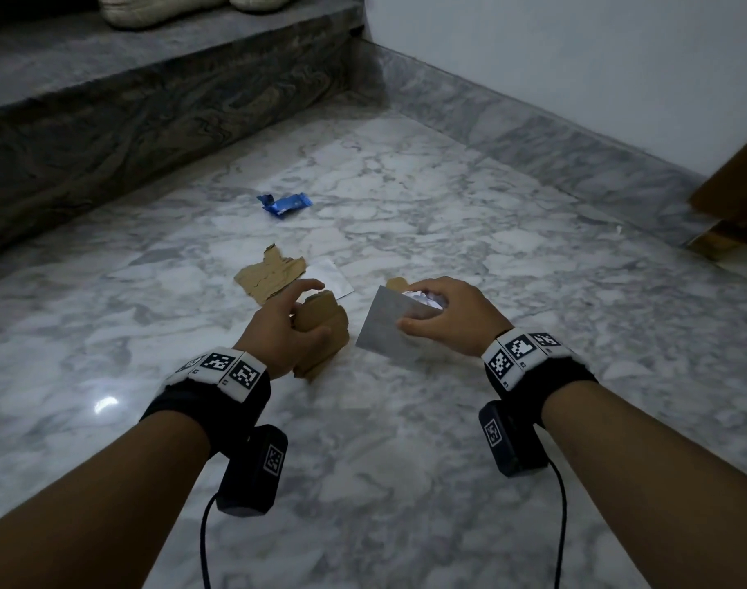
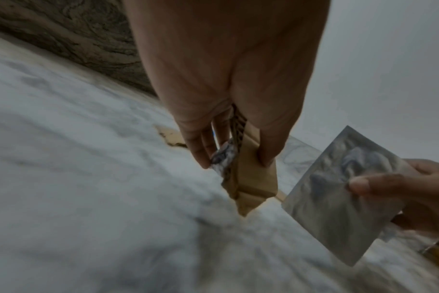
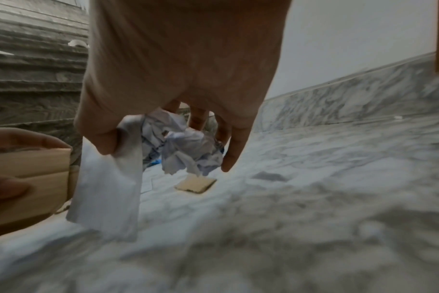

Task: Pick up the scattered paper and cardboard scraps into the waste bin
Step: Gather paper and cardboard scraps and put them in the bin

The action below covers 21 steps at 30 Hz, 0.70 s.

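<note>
My left hand [image 1: 308, 312] grips folded brown cardboard scraps [image 1: 327, 333], seen edge-on between thumb and fingers in the left wrist view [image 2: 253, 178]. My right hand [image 1: 424, 312] pinches a flat white paper sheet [image 1: 386, 331] under the thumb and holds a crumpled paper ball [image 3: 188, 146] in its fingers. On the marble floor lie a torn cardboard piece [image 1: 271, 272], a white sheet [image 1: 331, 274], a blue wrapper [image 1: 284, 204] and a small cardboard piece [image 3: 196, 185] below my right hand. No waste bin is in view.
A dark marble stair step [image 1: 108, 133] runs along the left and back, with pale shoes [image 1: 163, 8] on it. A white wall with a marble skirting [image 1: 533, 133] closes the right side, where a wooden frame [image 1: 732, 197] stands.
</note>
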{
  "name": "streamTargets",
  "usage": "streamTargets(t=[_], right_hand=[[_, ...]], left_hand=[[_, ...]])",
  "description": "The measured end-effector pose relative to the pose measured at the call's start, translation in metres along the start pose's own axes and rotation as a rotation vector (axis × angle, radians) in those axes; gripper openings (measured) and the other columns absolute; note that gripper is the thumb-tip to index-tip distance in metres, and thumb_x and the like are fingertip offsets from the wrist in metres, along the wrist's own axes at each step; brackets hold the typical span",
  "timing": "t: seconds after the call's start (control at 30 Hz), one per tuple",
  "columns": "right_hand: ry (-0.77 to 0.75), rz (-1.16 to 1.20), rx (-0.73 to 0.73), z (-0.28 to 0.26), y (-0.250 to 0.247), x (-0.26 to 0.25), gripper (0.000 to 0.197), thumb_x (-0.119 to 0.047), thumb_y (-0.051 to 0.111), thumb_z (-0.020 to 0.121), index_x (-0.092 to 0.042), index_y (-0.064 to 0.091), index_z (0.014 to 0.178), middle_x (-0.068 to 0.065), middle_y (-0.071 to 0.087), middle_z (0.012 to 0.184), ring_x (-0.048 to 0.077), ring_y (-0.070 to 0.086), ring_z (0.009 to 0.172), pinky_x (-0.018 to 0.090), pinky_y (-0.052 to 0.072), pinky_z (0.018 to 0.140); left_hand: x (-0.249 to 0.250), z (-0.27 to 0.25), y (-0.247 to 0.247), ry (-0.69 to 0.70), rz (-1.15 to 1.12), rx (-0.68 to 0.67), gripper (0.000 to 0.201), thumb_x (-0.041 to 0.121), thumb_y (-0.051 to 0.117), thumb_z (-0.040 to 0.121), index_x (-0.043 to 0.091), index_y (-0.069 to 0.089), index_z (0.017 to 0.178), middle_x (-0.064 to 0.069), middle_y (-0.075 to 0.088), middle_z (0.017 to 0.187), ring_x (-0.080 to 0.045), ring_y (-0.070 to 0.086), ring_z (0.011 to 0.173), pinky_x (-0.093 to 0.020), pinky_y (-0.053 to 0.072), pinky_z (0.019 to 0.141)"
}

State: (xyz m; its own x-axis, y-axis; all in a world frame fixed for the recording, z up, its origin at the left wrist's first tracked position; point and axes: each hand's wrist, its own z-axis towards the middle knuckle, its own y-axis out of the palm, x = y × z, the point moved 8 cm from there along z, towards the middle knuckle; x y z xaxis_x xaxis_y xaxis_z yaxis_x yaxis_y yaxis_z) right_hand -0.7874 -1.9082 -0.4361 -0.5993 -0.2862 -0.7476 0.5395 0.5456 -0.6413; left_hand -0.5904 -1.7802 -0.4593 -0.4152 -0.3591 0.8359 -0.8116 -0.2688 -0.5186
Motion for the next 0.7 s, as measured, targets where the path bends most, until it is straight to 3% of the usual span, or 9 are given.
streamTargets(t=[0.1, 0.2, 0.27, 0.4, 0.53, 0.63, 0.7], right_hand=[[0.006, 0.036, 0.027, -0.009, -0.020, -0.010, 0.046, -0.061, 0.073, 0.047, -0.050, 0.065, 0.091, -0.017, 0.063, 0.112, 0.005, 0.061, 0.107, 0.042, 0.052, 0.095], [0.010, 0.077, 0.062, -0.021, -0.046, -0.023, 0.061, -0.061, 0.075, 0.046, -0.040, 0.067, 0.103, -0.014, 0.062, 0.115, 0.007, 0.061, 0.110, 0.044, 0.054, 0.091], [0.010, 0.083, 0.080, -0.034, -0.066, -0.037, 0.055, -0.053, 0.080, 0.053, -0.038, 0.067, 0.104, -0.011, 0.061, 0.115, 0.009, 0.061, 0.112, 0.043, 0.055, 0.089], [0.028, 0.077, 0.140, -0.065, -0.116, -0.067, 0.039, -0.036, 0.083, 0.067, -0.041, 0.064, 0.101, -0.009, 0.061, 0.118, 0.009, 0.058, 0.115, 0.041, 0.050, 0.098], [0.058, 0.079, 0.229, -0.107, -0.177, -0.102, 0.037, -0.039, 0.082, 0.065, -0.047, 0.062, 0.095, -0.011, 0.061, 0.118, 0.007, 0.058, 0.112, 0.039, 0.050, 0.098], [0.072, 0.069, 0.336, -0.146, -0.227, -0.127, 0.037, -0.054, 0.076, 0.055, -0.053, 0.062, 0.090, -0.014, 0.062, 0.118, 0.005, 0.059, 0.111, 0.039, 0.050, 0.098], [0.088, 0.073, 0.425, -0.179, -0.259, -0.138, 0.037, -0.051, 0.077, 0.058, -0.052, 0.064, 0.092, -0.015, 0.064, 0.116, 0.003, 0.059, 0.110, 0.036, 0.049, 0.100]], left_hand=[[0.032, -0.001, -0.005, 0.060, -0.012, -0.010, 0.052, 0.015, 0.071, 0.080, 0.038, 0.048, 0.120, -0.006, 0.062, 0.101, -0.021, 0.064, 0.089, -0.033, 0.054, 0.079], [0.069, -0.001, -0.011, 0.116, -0.022, -0.027, 0.055, 0.014, 0.072, 0.080, 0.034, 0.048, 0.125, -0.001, 0.060, 0.095, -0.019, 0.062, 0.088, -0.028, 0.051, 0.076], [0.096, -0.002, -0.016, 0.148, -0.029, -0.051, 0.055, 0.014, 0.072, 0.080, 0.034, 0.047, 0.125, 0.001, 0.059, 0.094, -0.018, 0.063, 0.086, -0.024, 0.050, 0.073], [0.160, -0.007, -0.026, 0.212, -0.035, -0.121, 0.055, 0.015, 0.071, 0.081, 0.036, 0.046, 0.125, 0.000, 0.061, 0.099, -0.014, 0.064, 0.086, -0.020, 0.050, 0.068], [0.233, -0.019, -0.030, 0.267, -0.089, -0.211, 0.055, 0.011, 0.070, 0.080, 0.038, 0.048, 0.123, -0.002, 0.061, 0.102, -0.015, 0.066, 0.087, -0.022, 0.054, 0.068], [0.296, -0.032, -0.026, 0.374, -0.054, -0.292, 0.055, 0.013, 0.070, 0.080, 0.041, 0.047, 0.121, -0.002, 0.062, 0.103, -0.017, 0.067, 0.088, -0.027, 0.055, 0.071], [0.340, -0.043, -0.019, 0.456, -0.026, -0.342, 0.056, 0.016, 0.070, 0.080, 0.041, 0.046, 0.123, 0.000, 0.062, 0.101, -0.016, 0.067, 0.086, -0.024, 0.052, 0.069]])
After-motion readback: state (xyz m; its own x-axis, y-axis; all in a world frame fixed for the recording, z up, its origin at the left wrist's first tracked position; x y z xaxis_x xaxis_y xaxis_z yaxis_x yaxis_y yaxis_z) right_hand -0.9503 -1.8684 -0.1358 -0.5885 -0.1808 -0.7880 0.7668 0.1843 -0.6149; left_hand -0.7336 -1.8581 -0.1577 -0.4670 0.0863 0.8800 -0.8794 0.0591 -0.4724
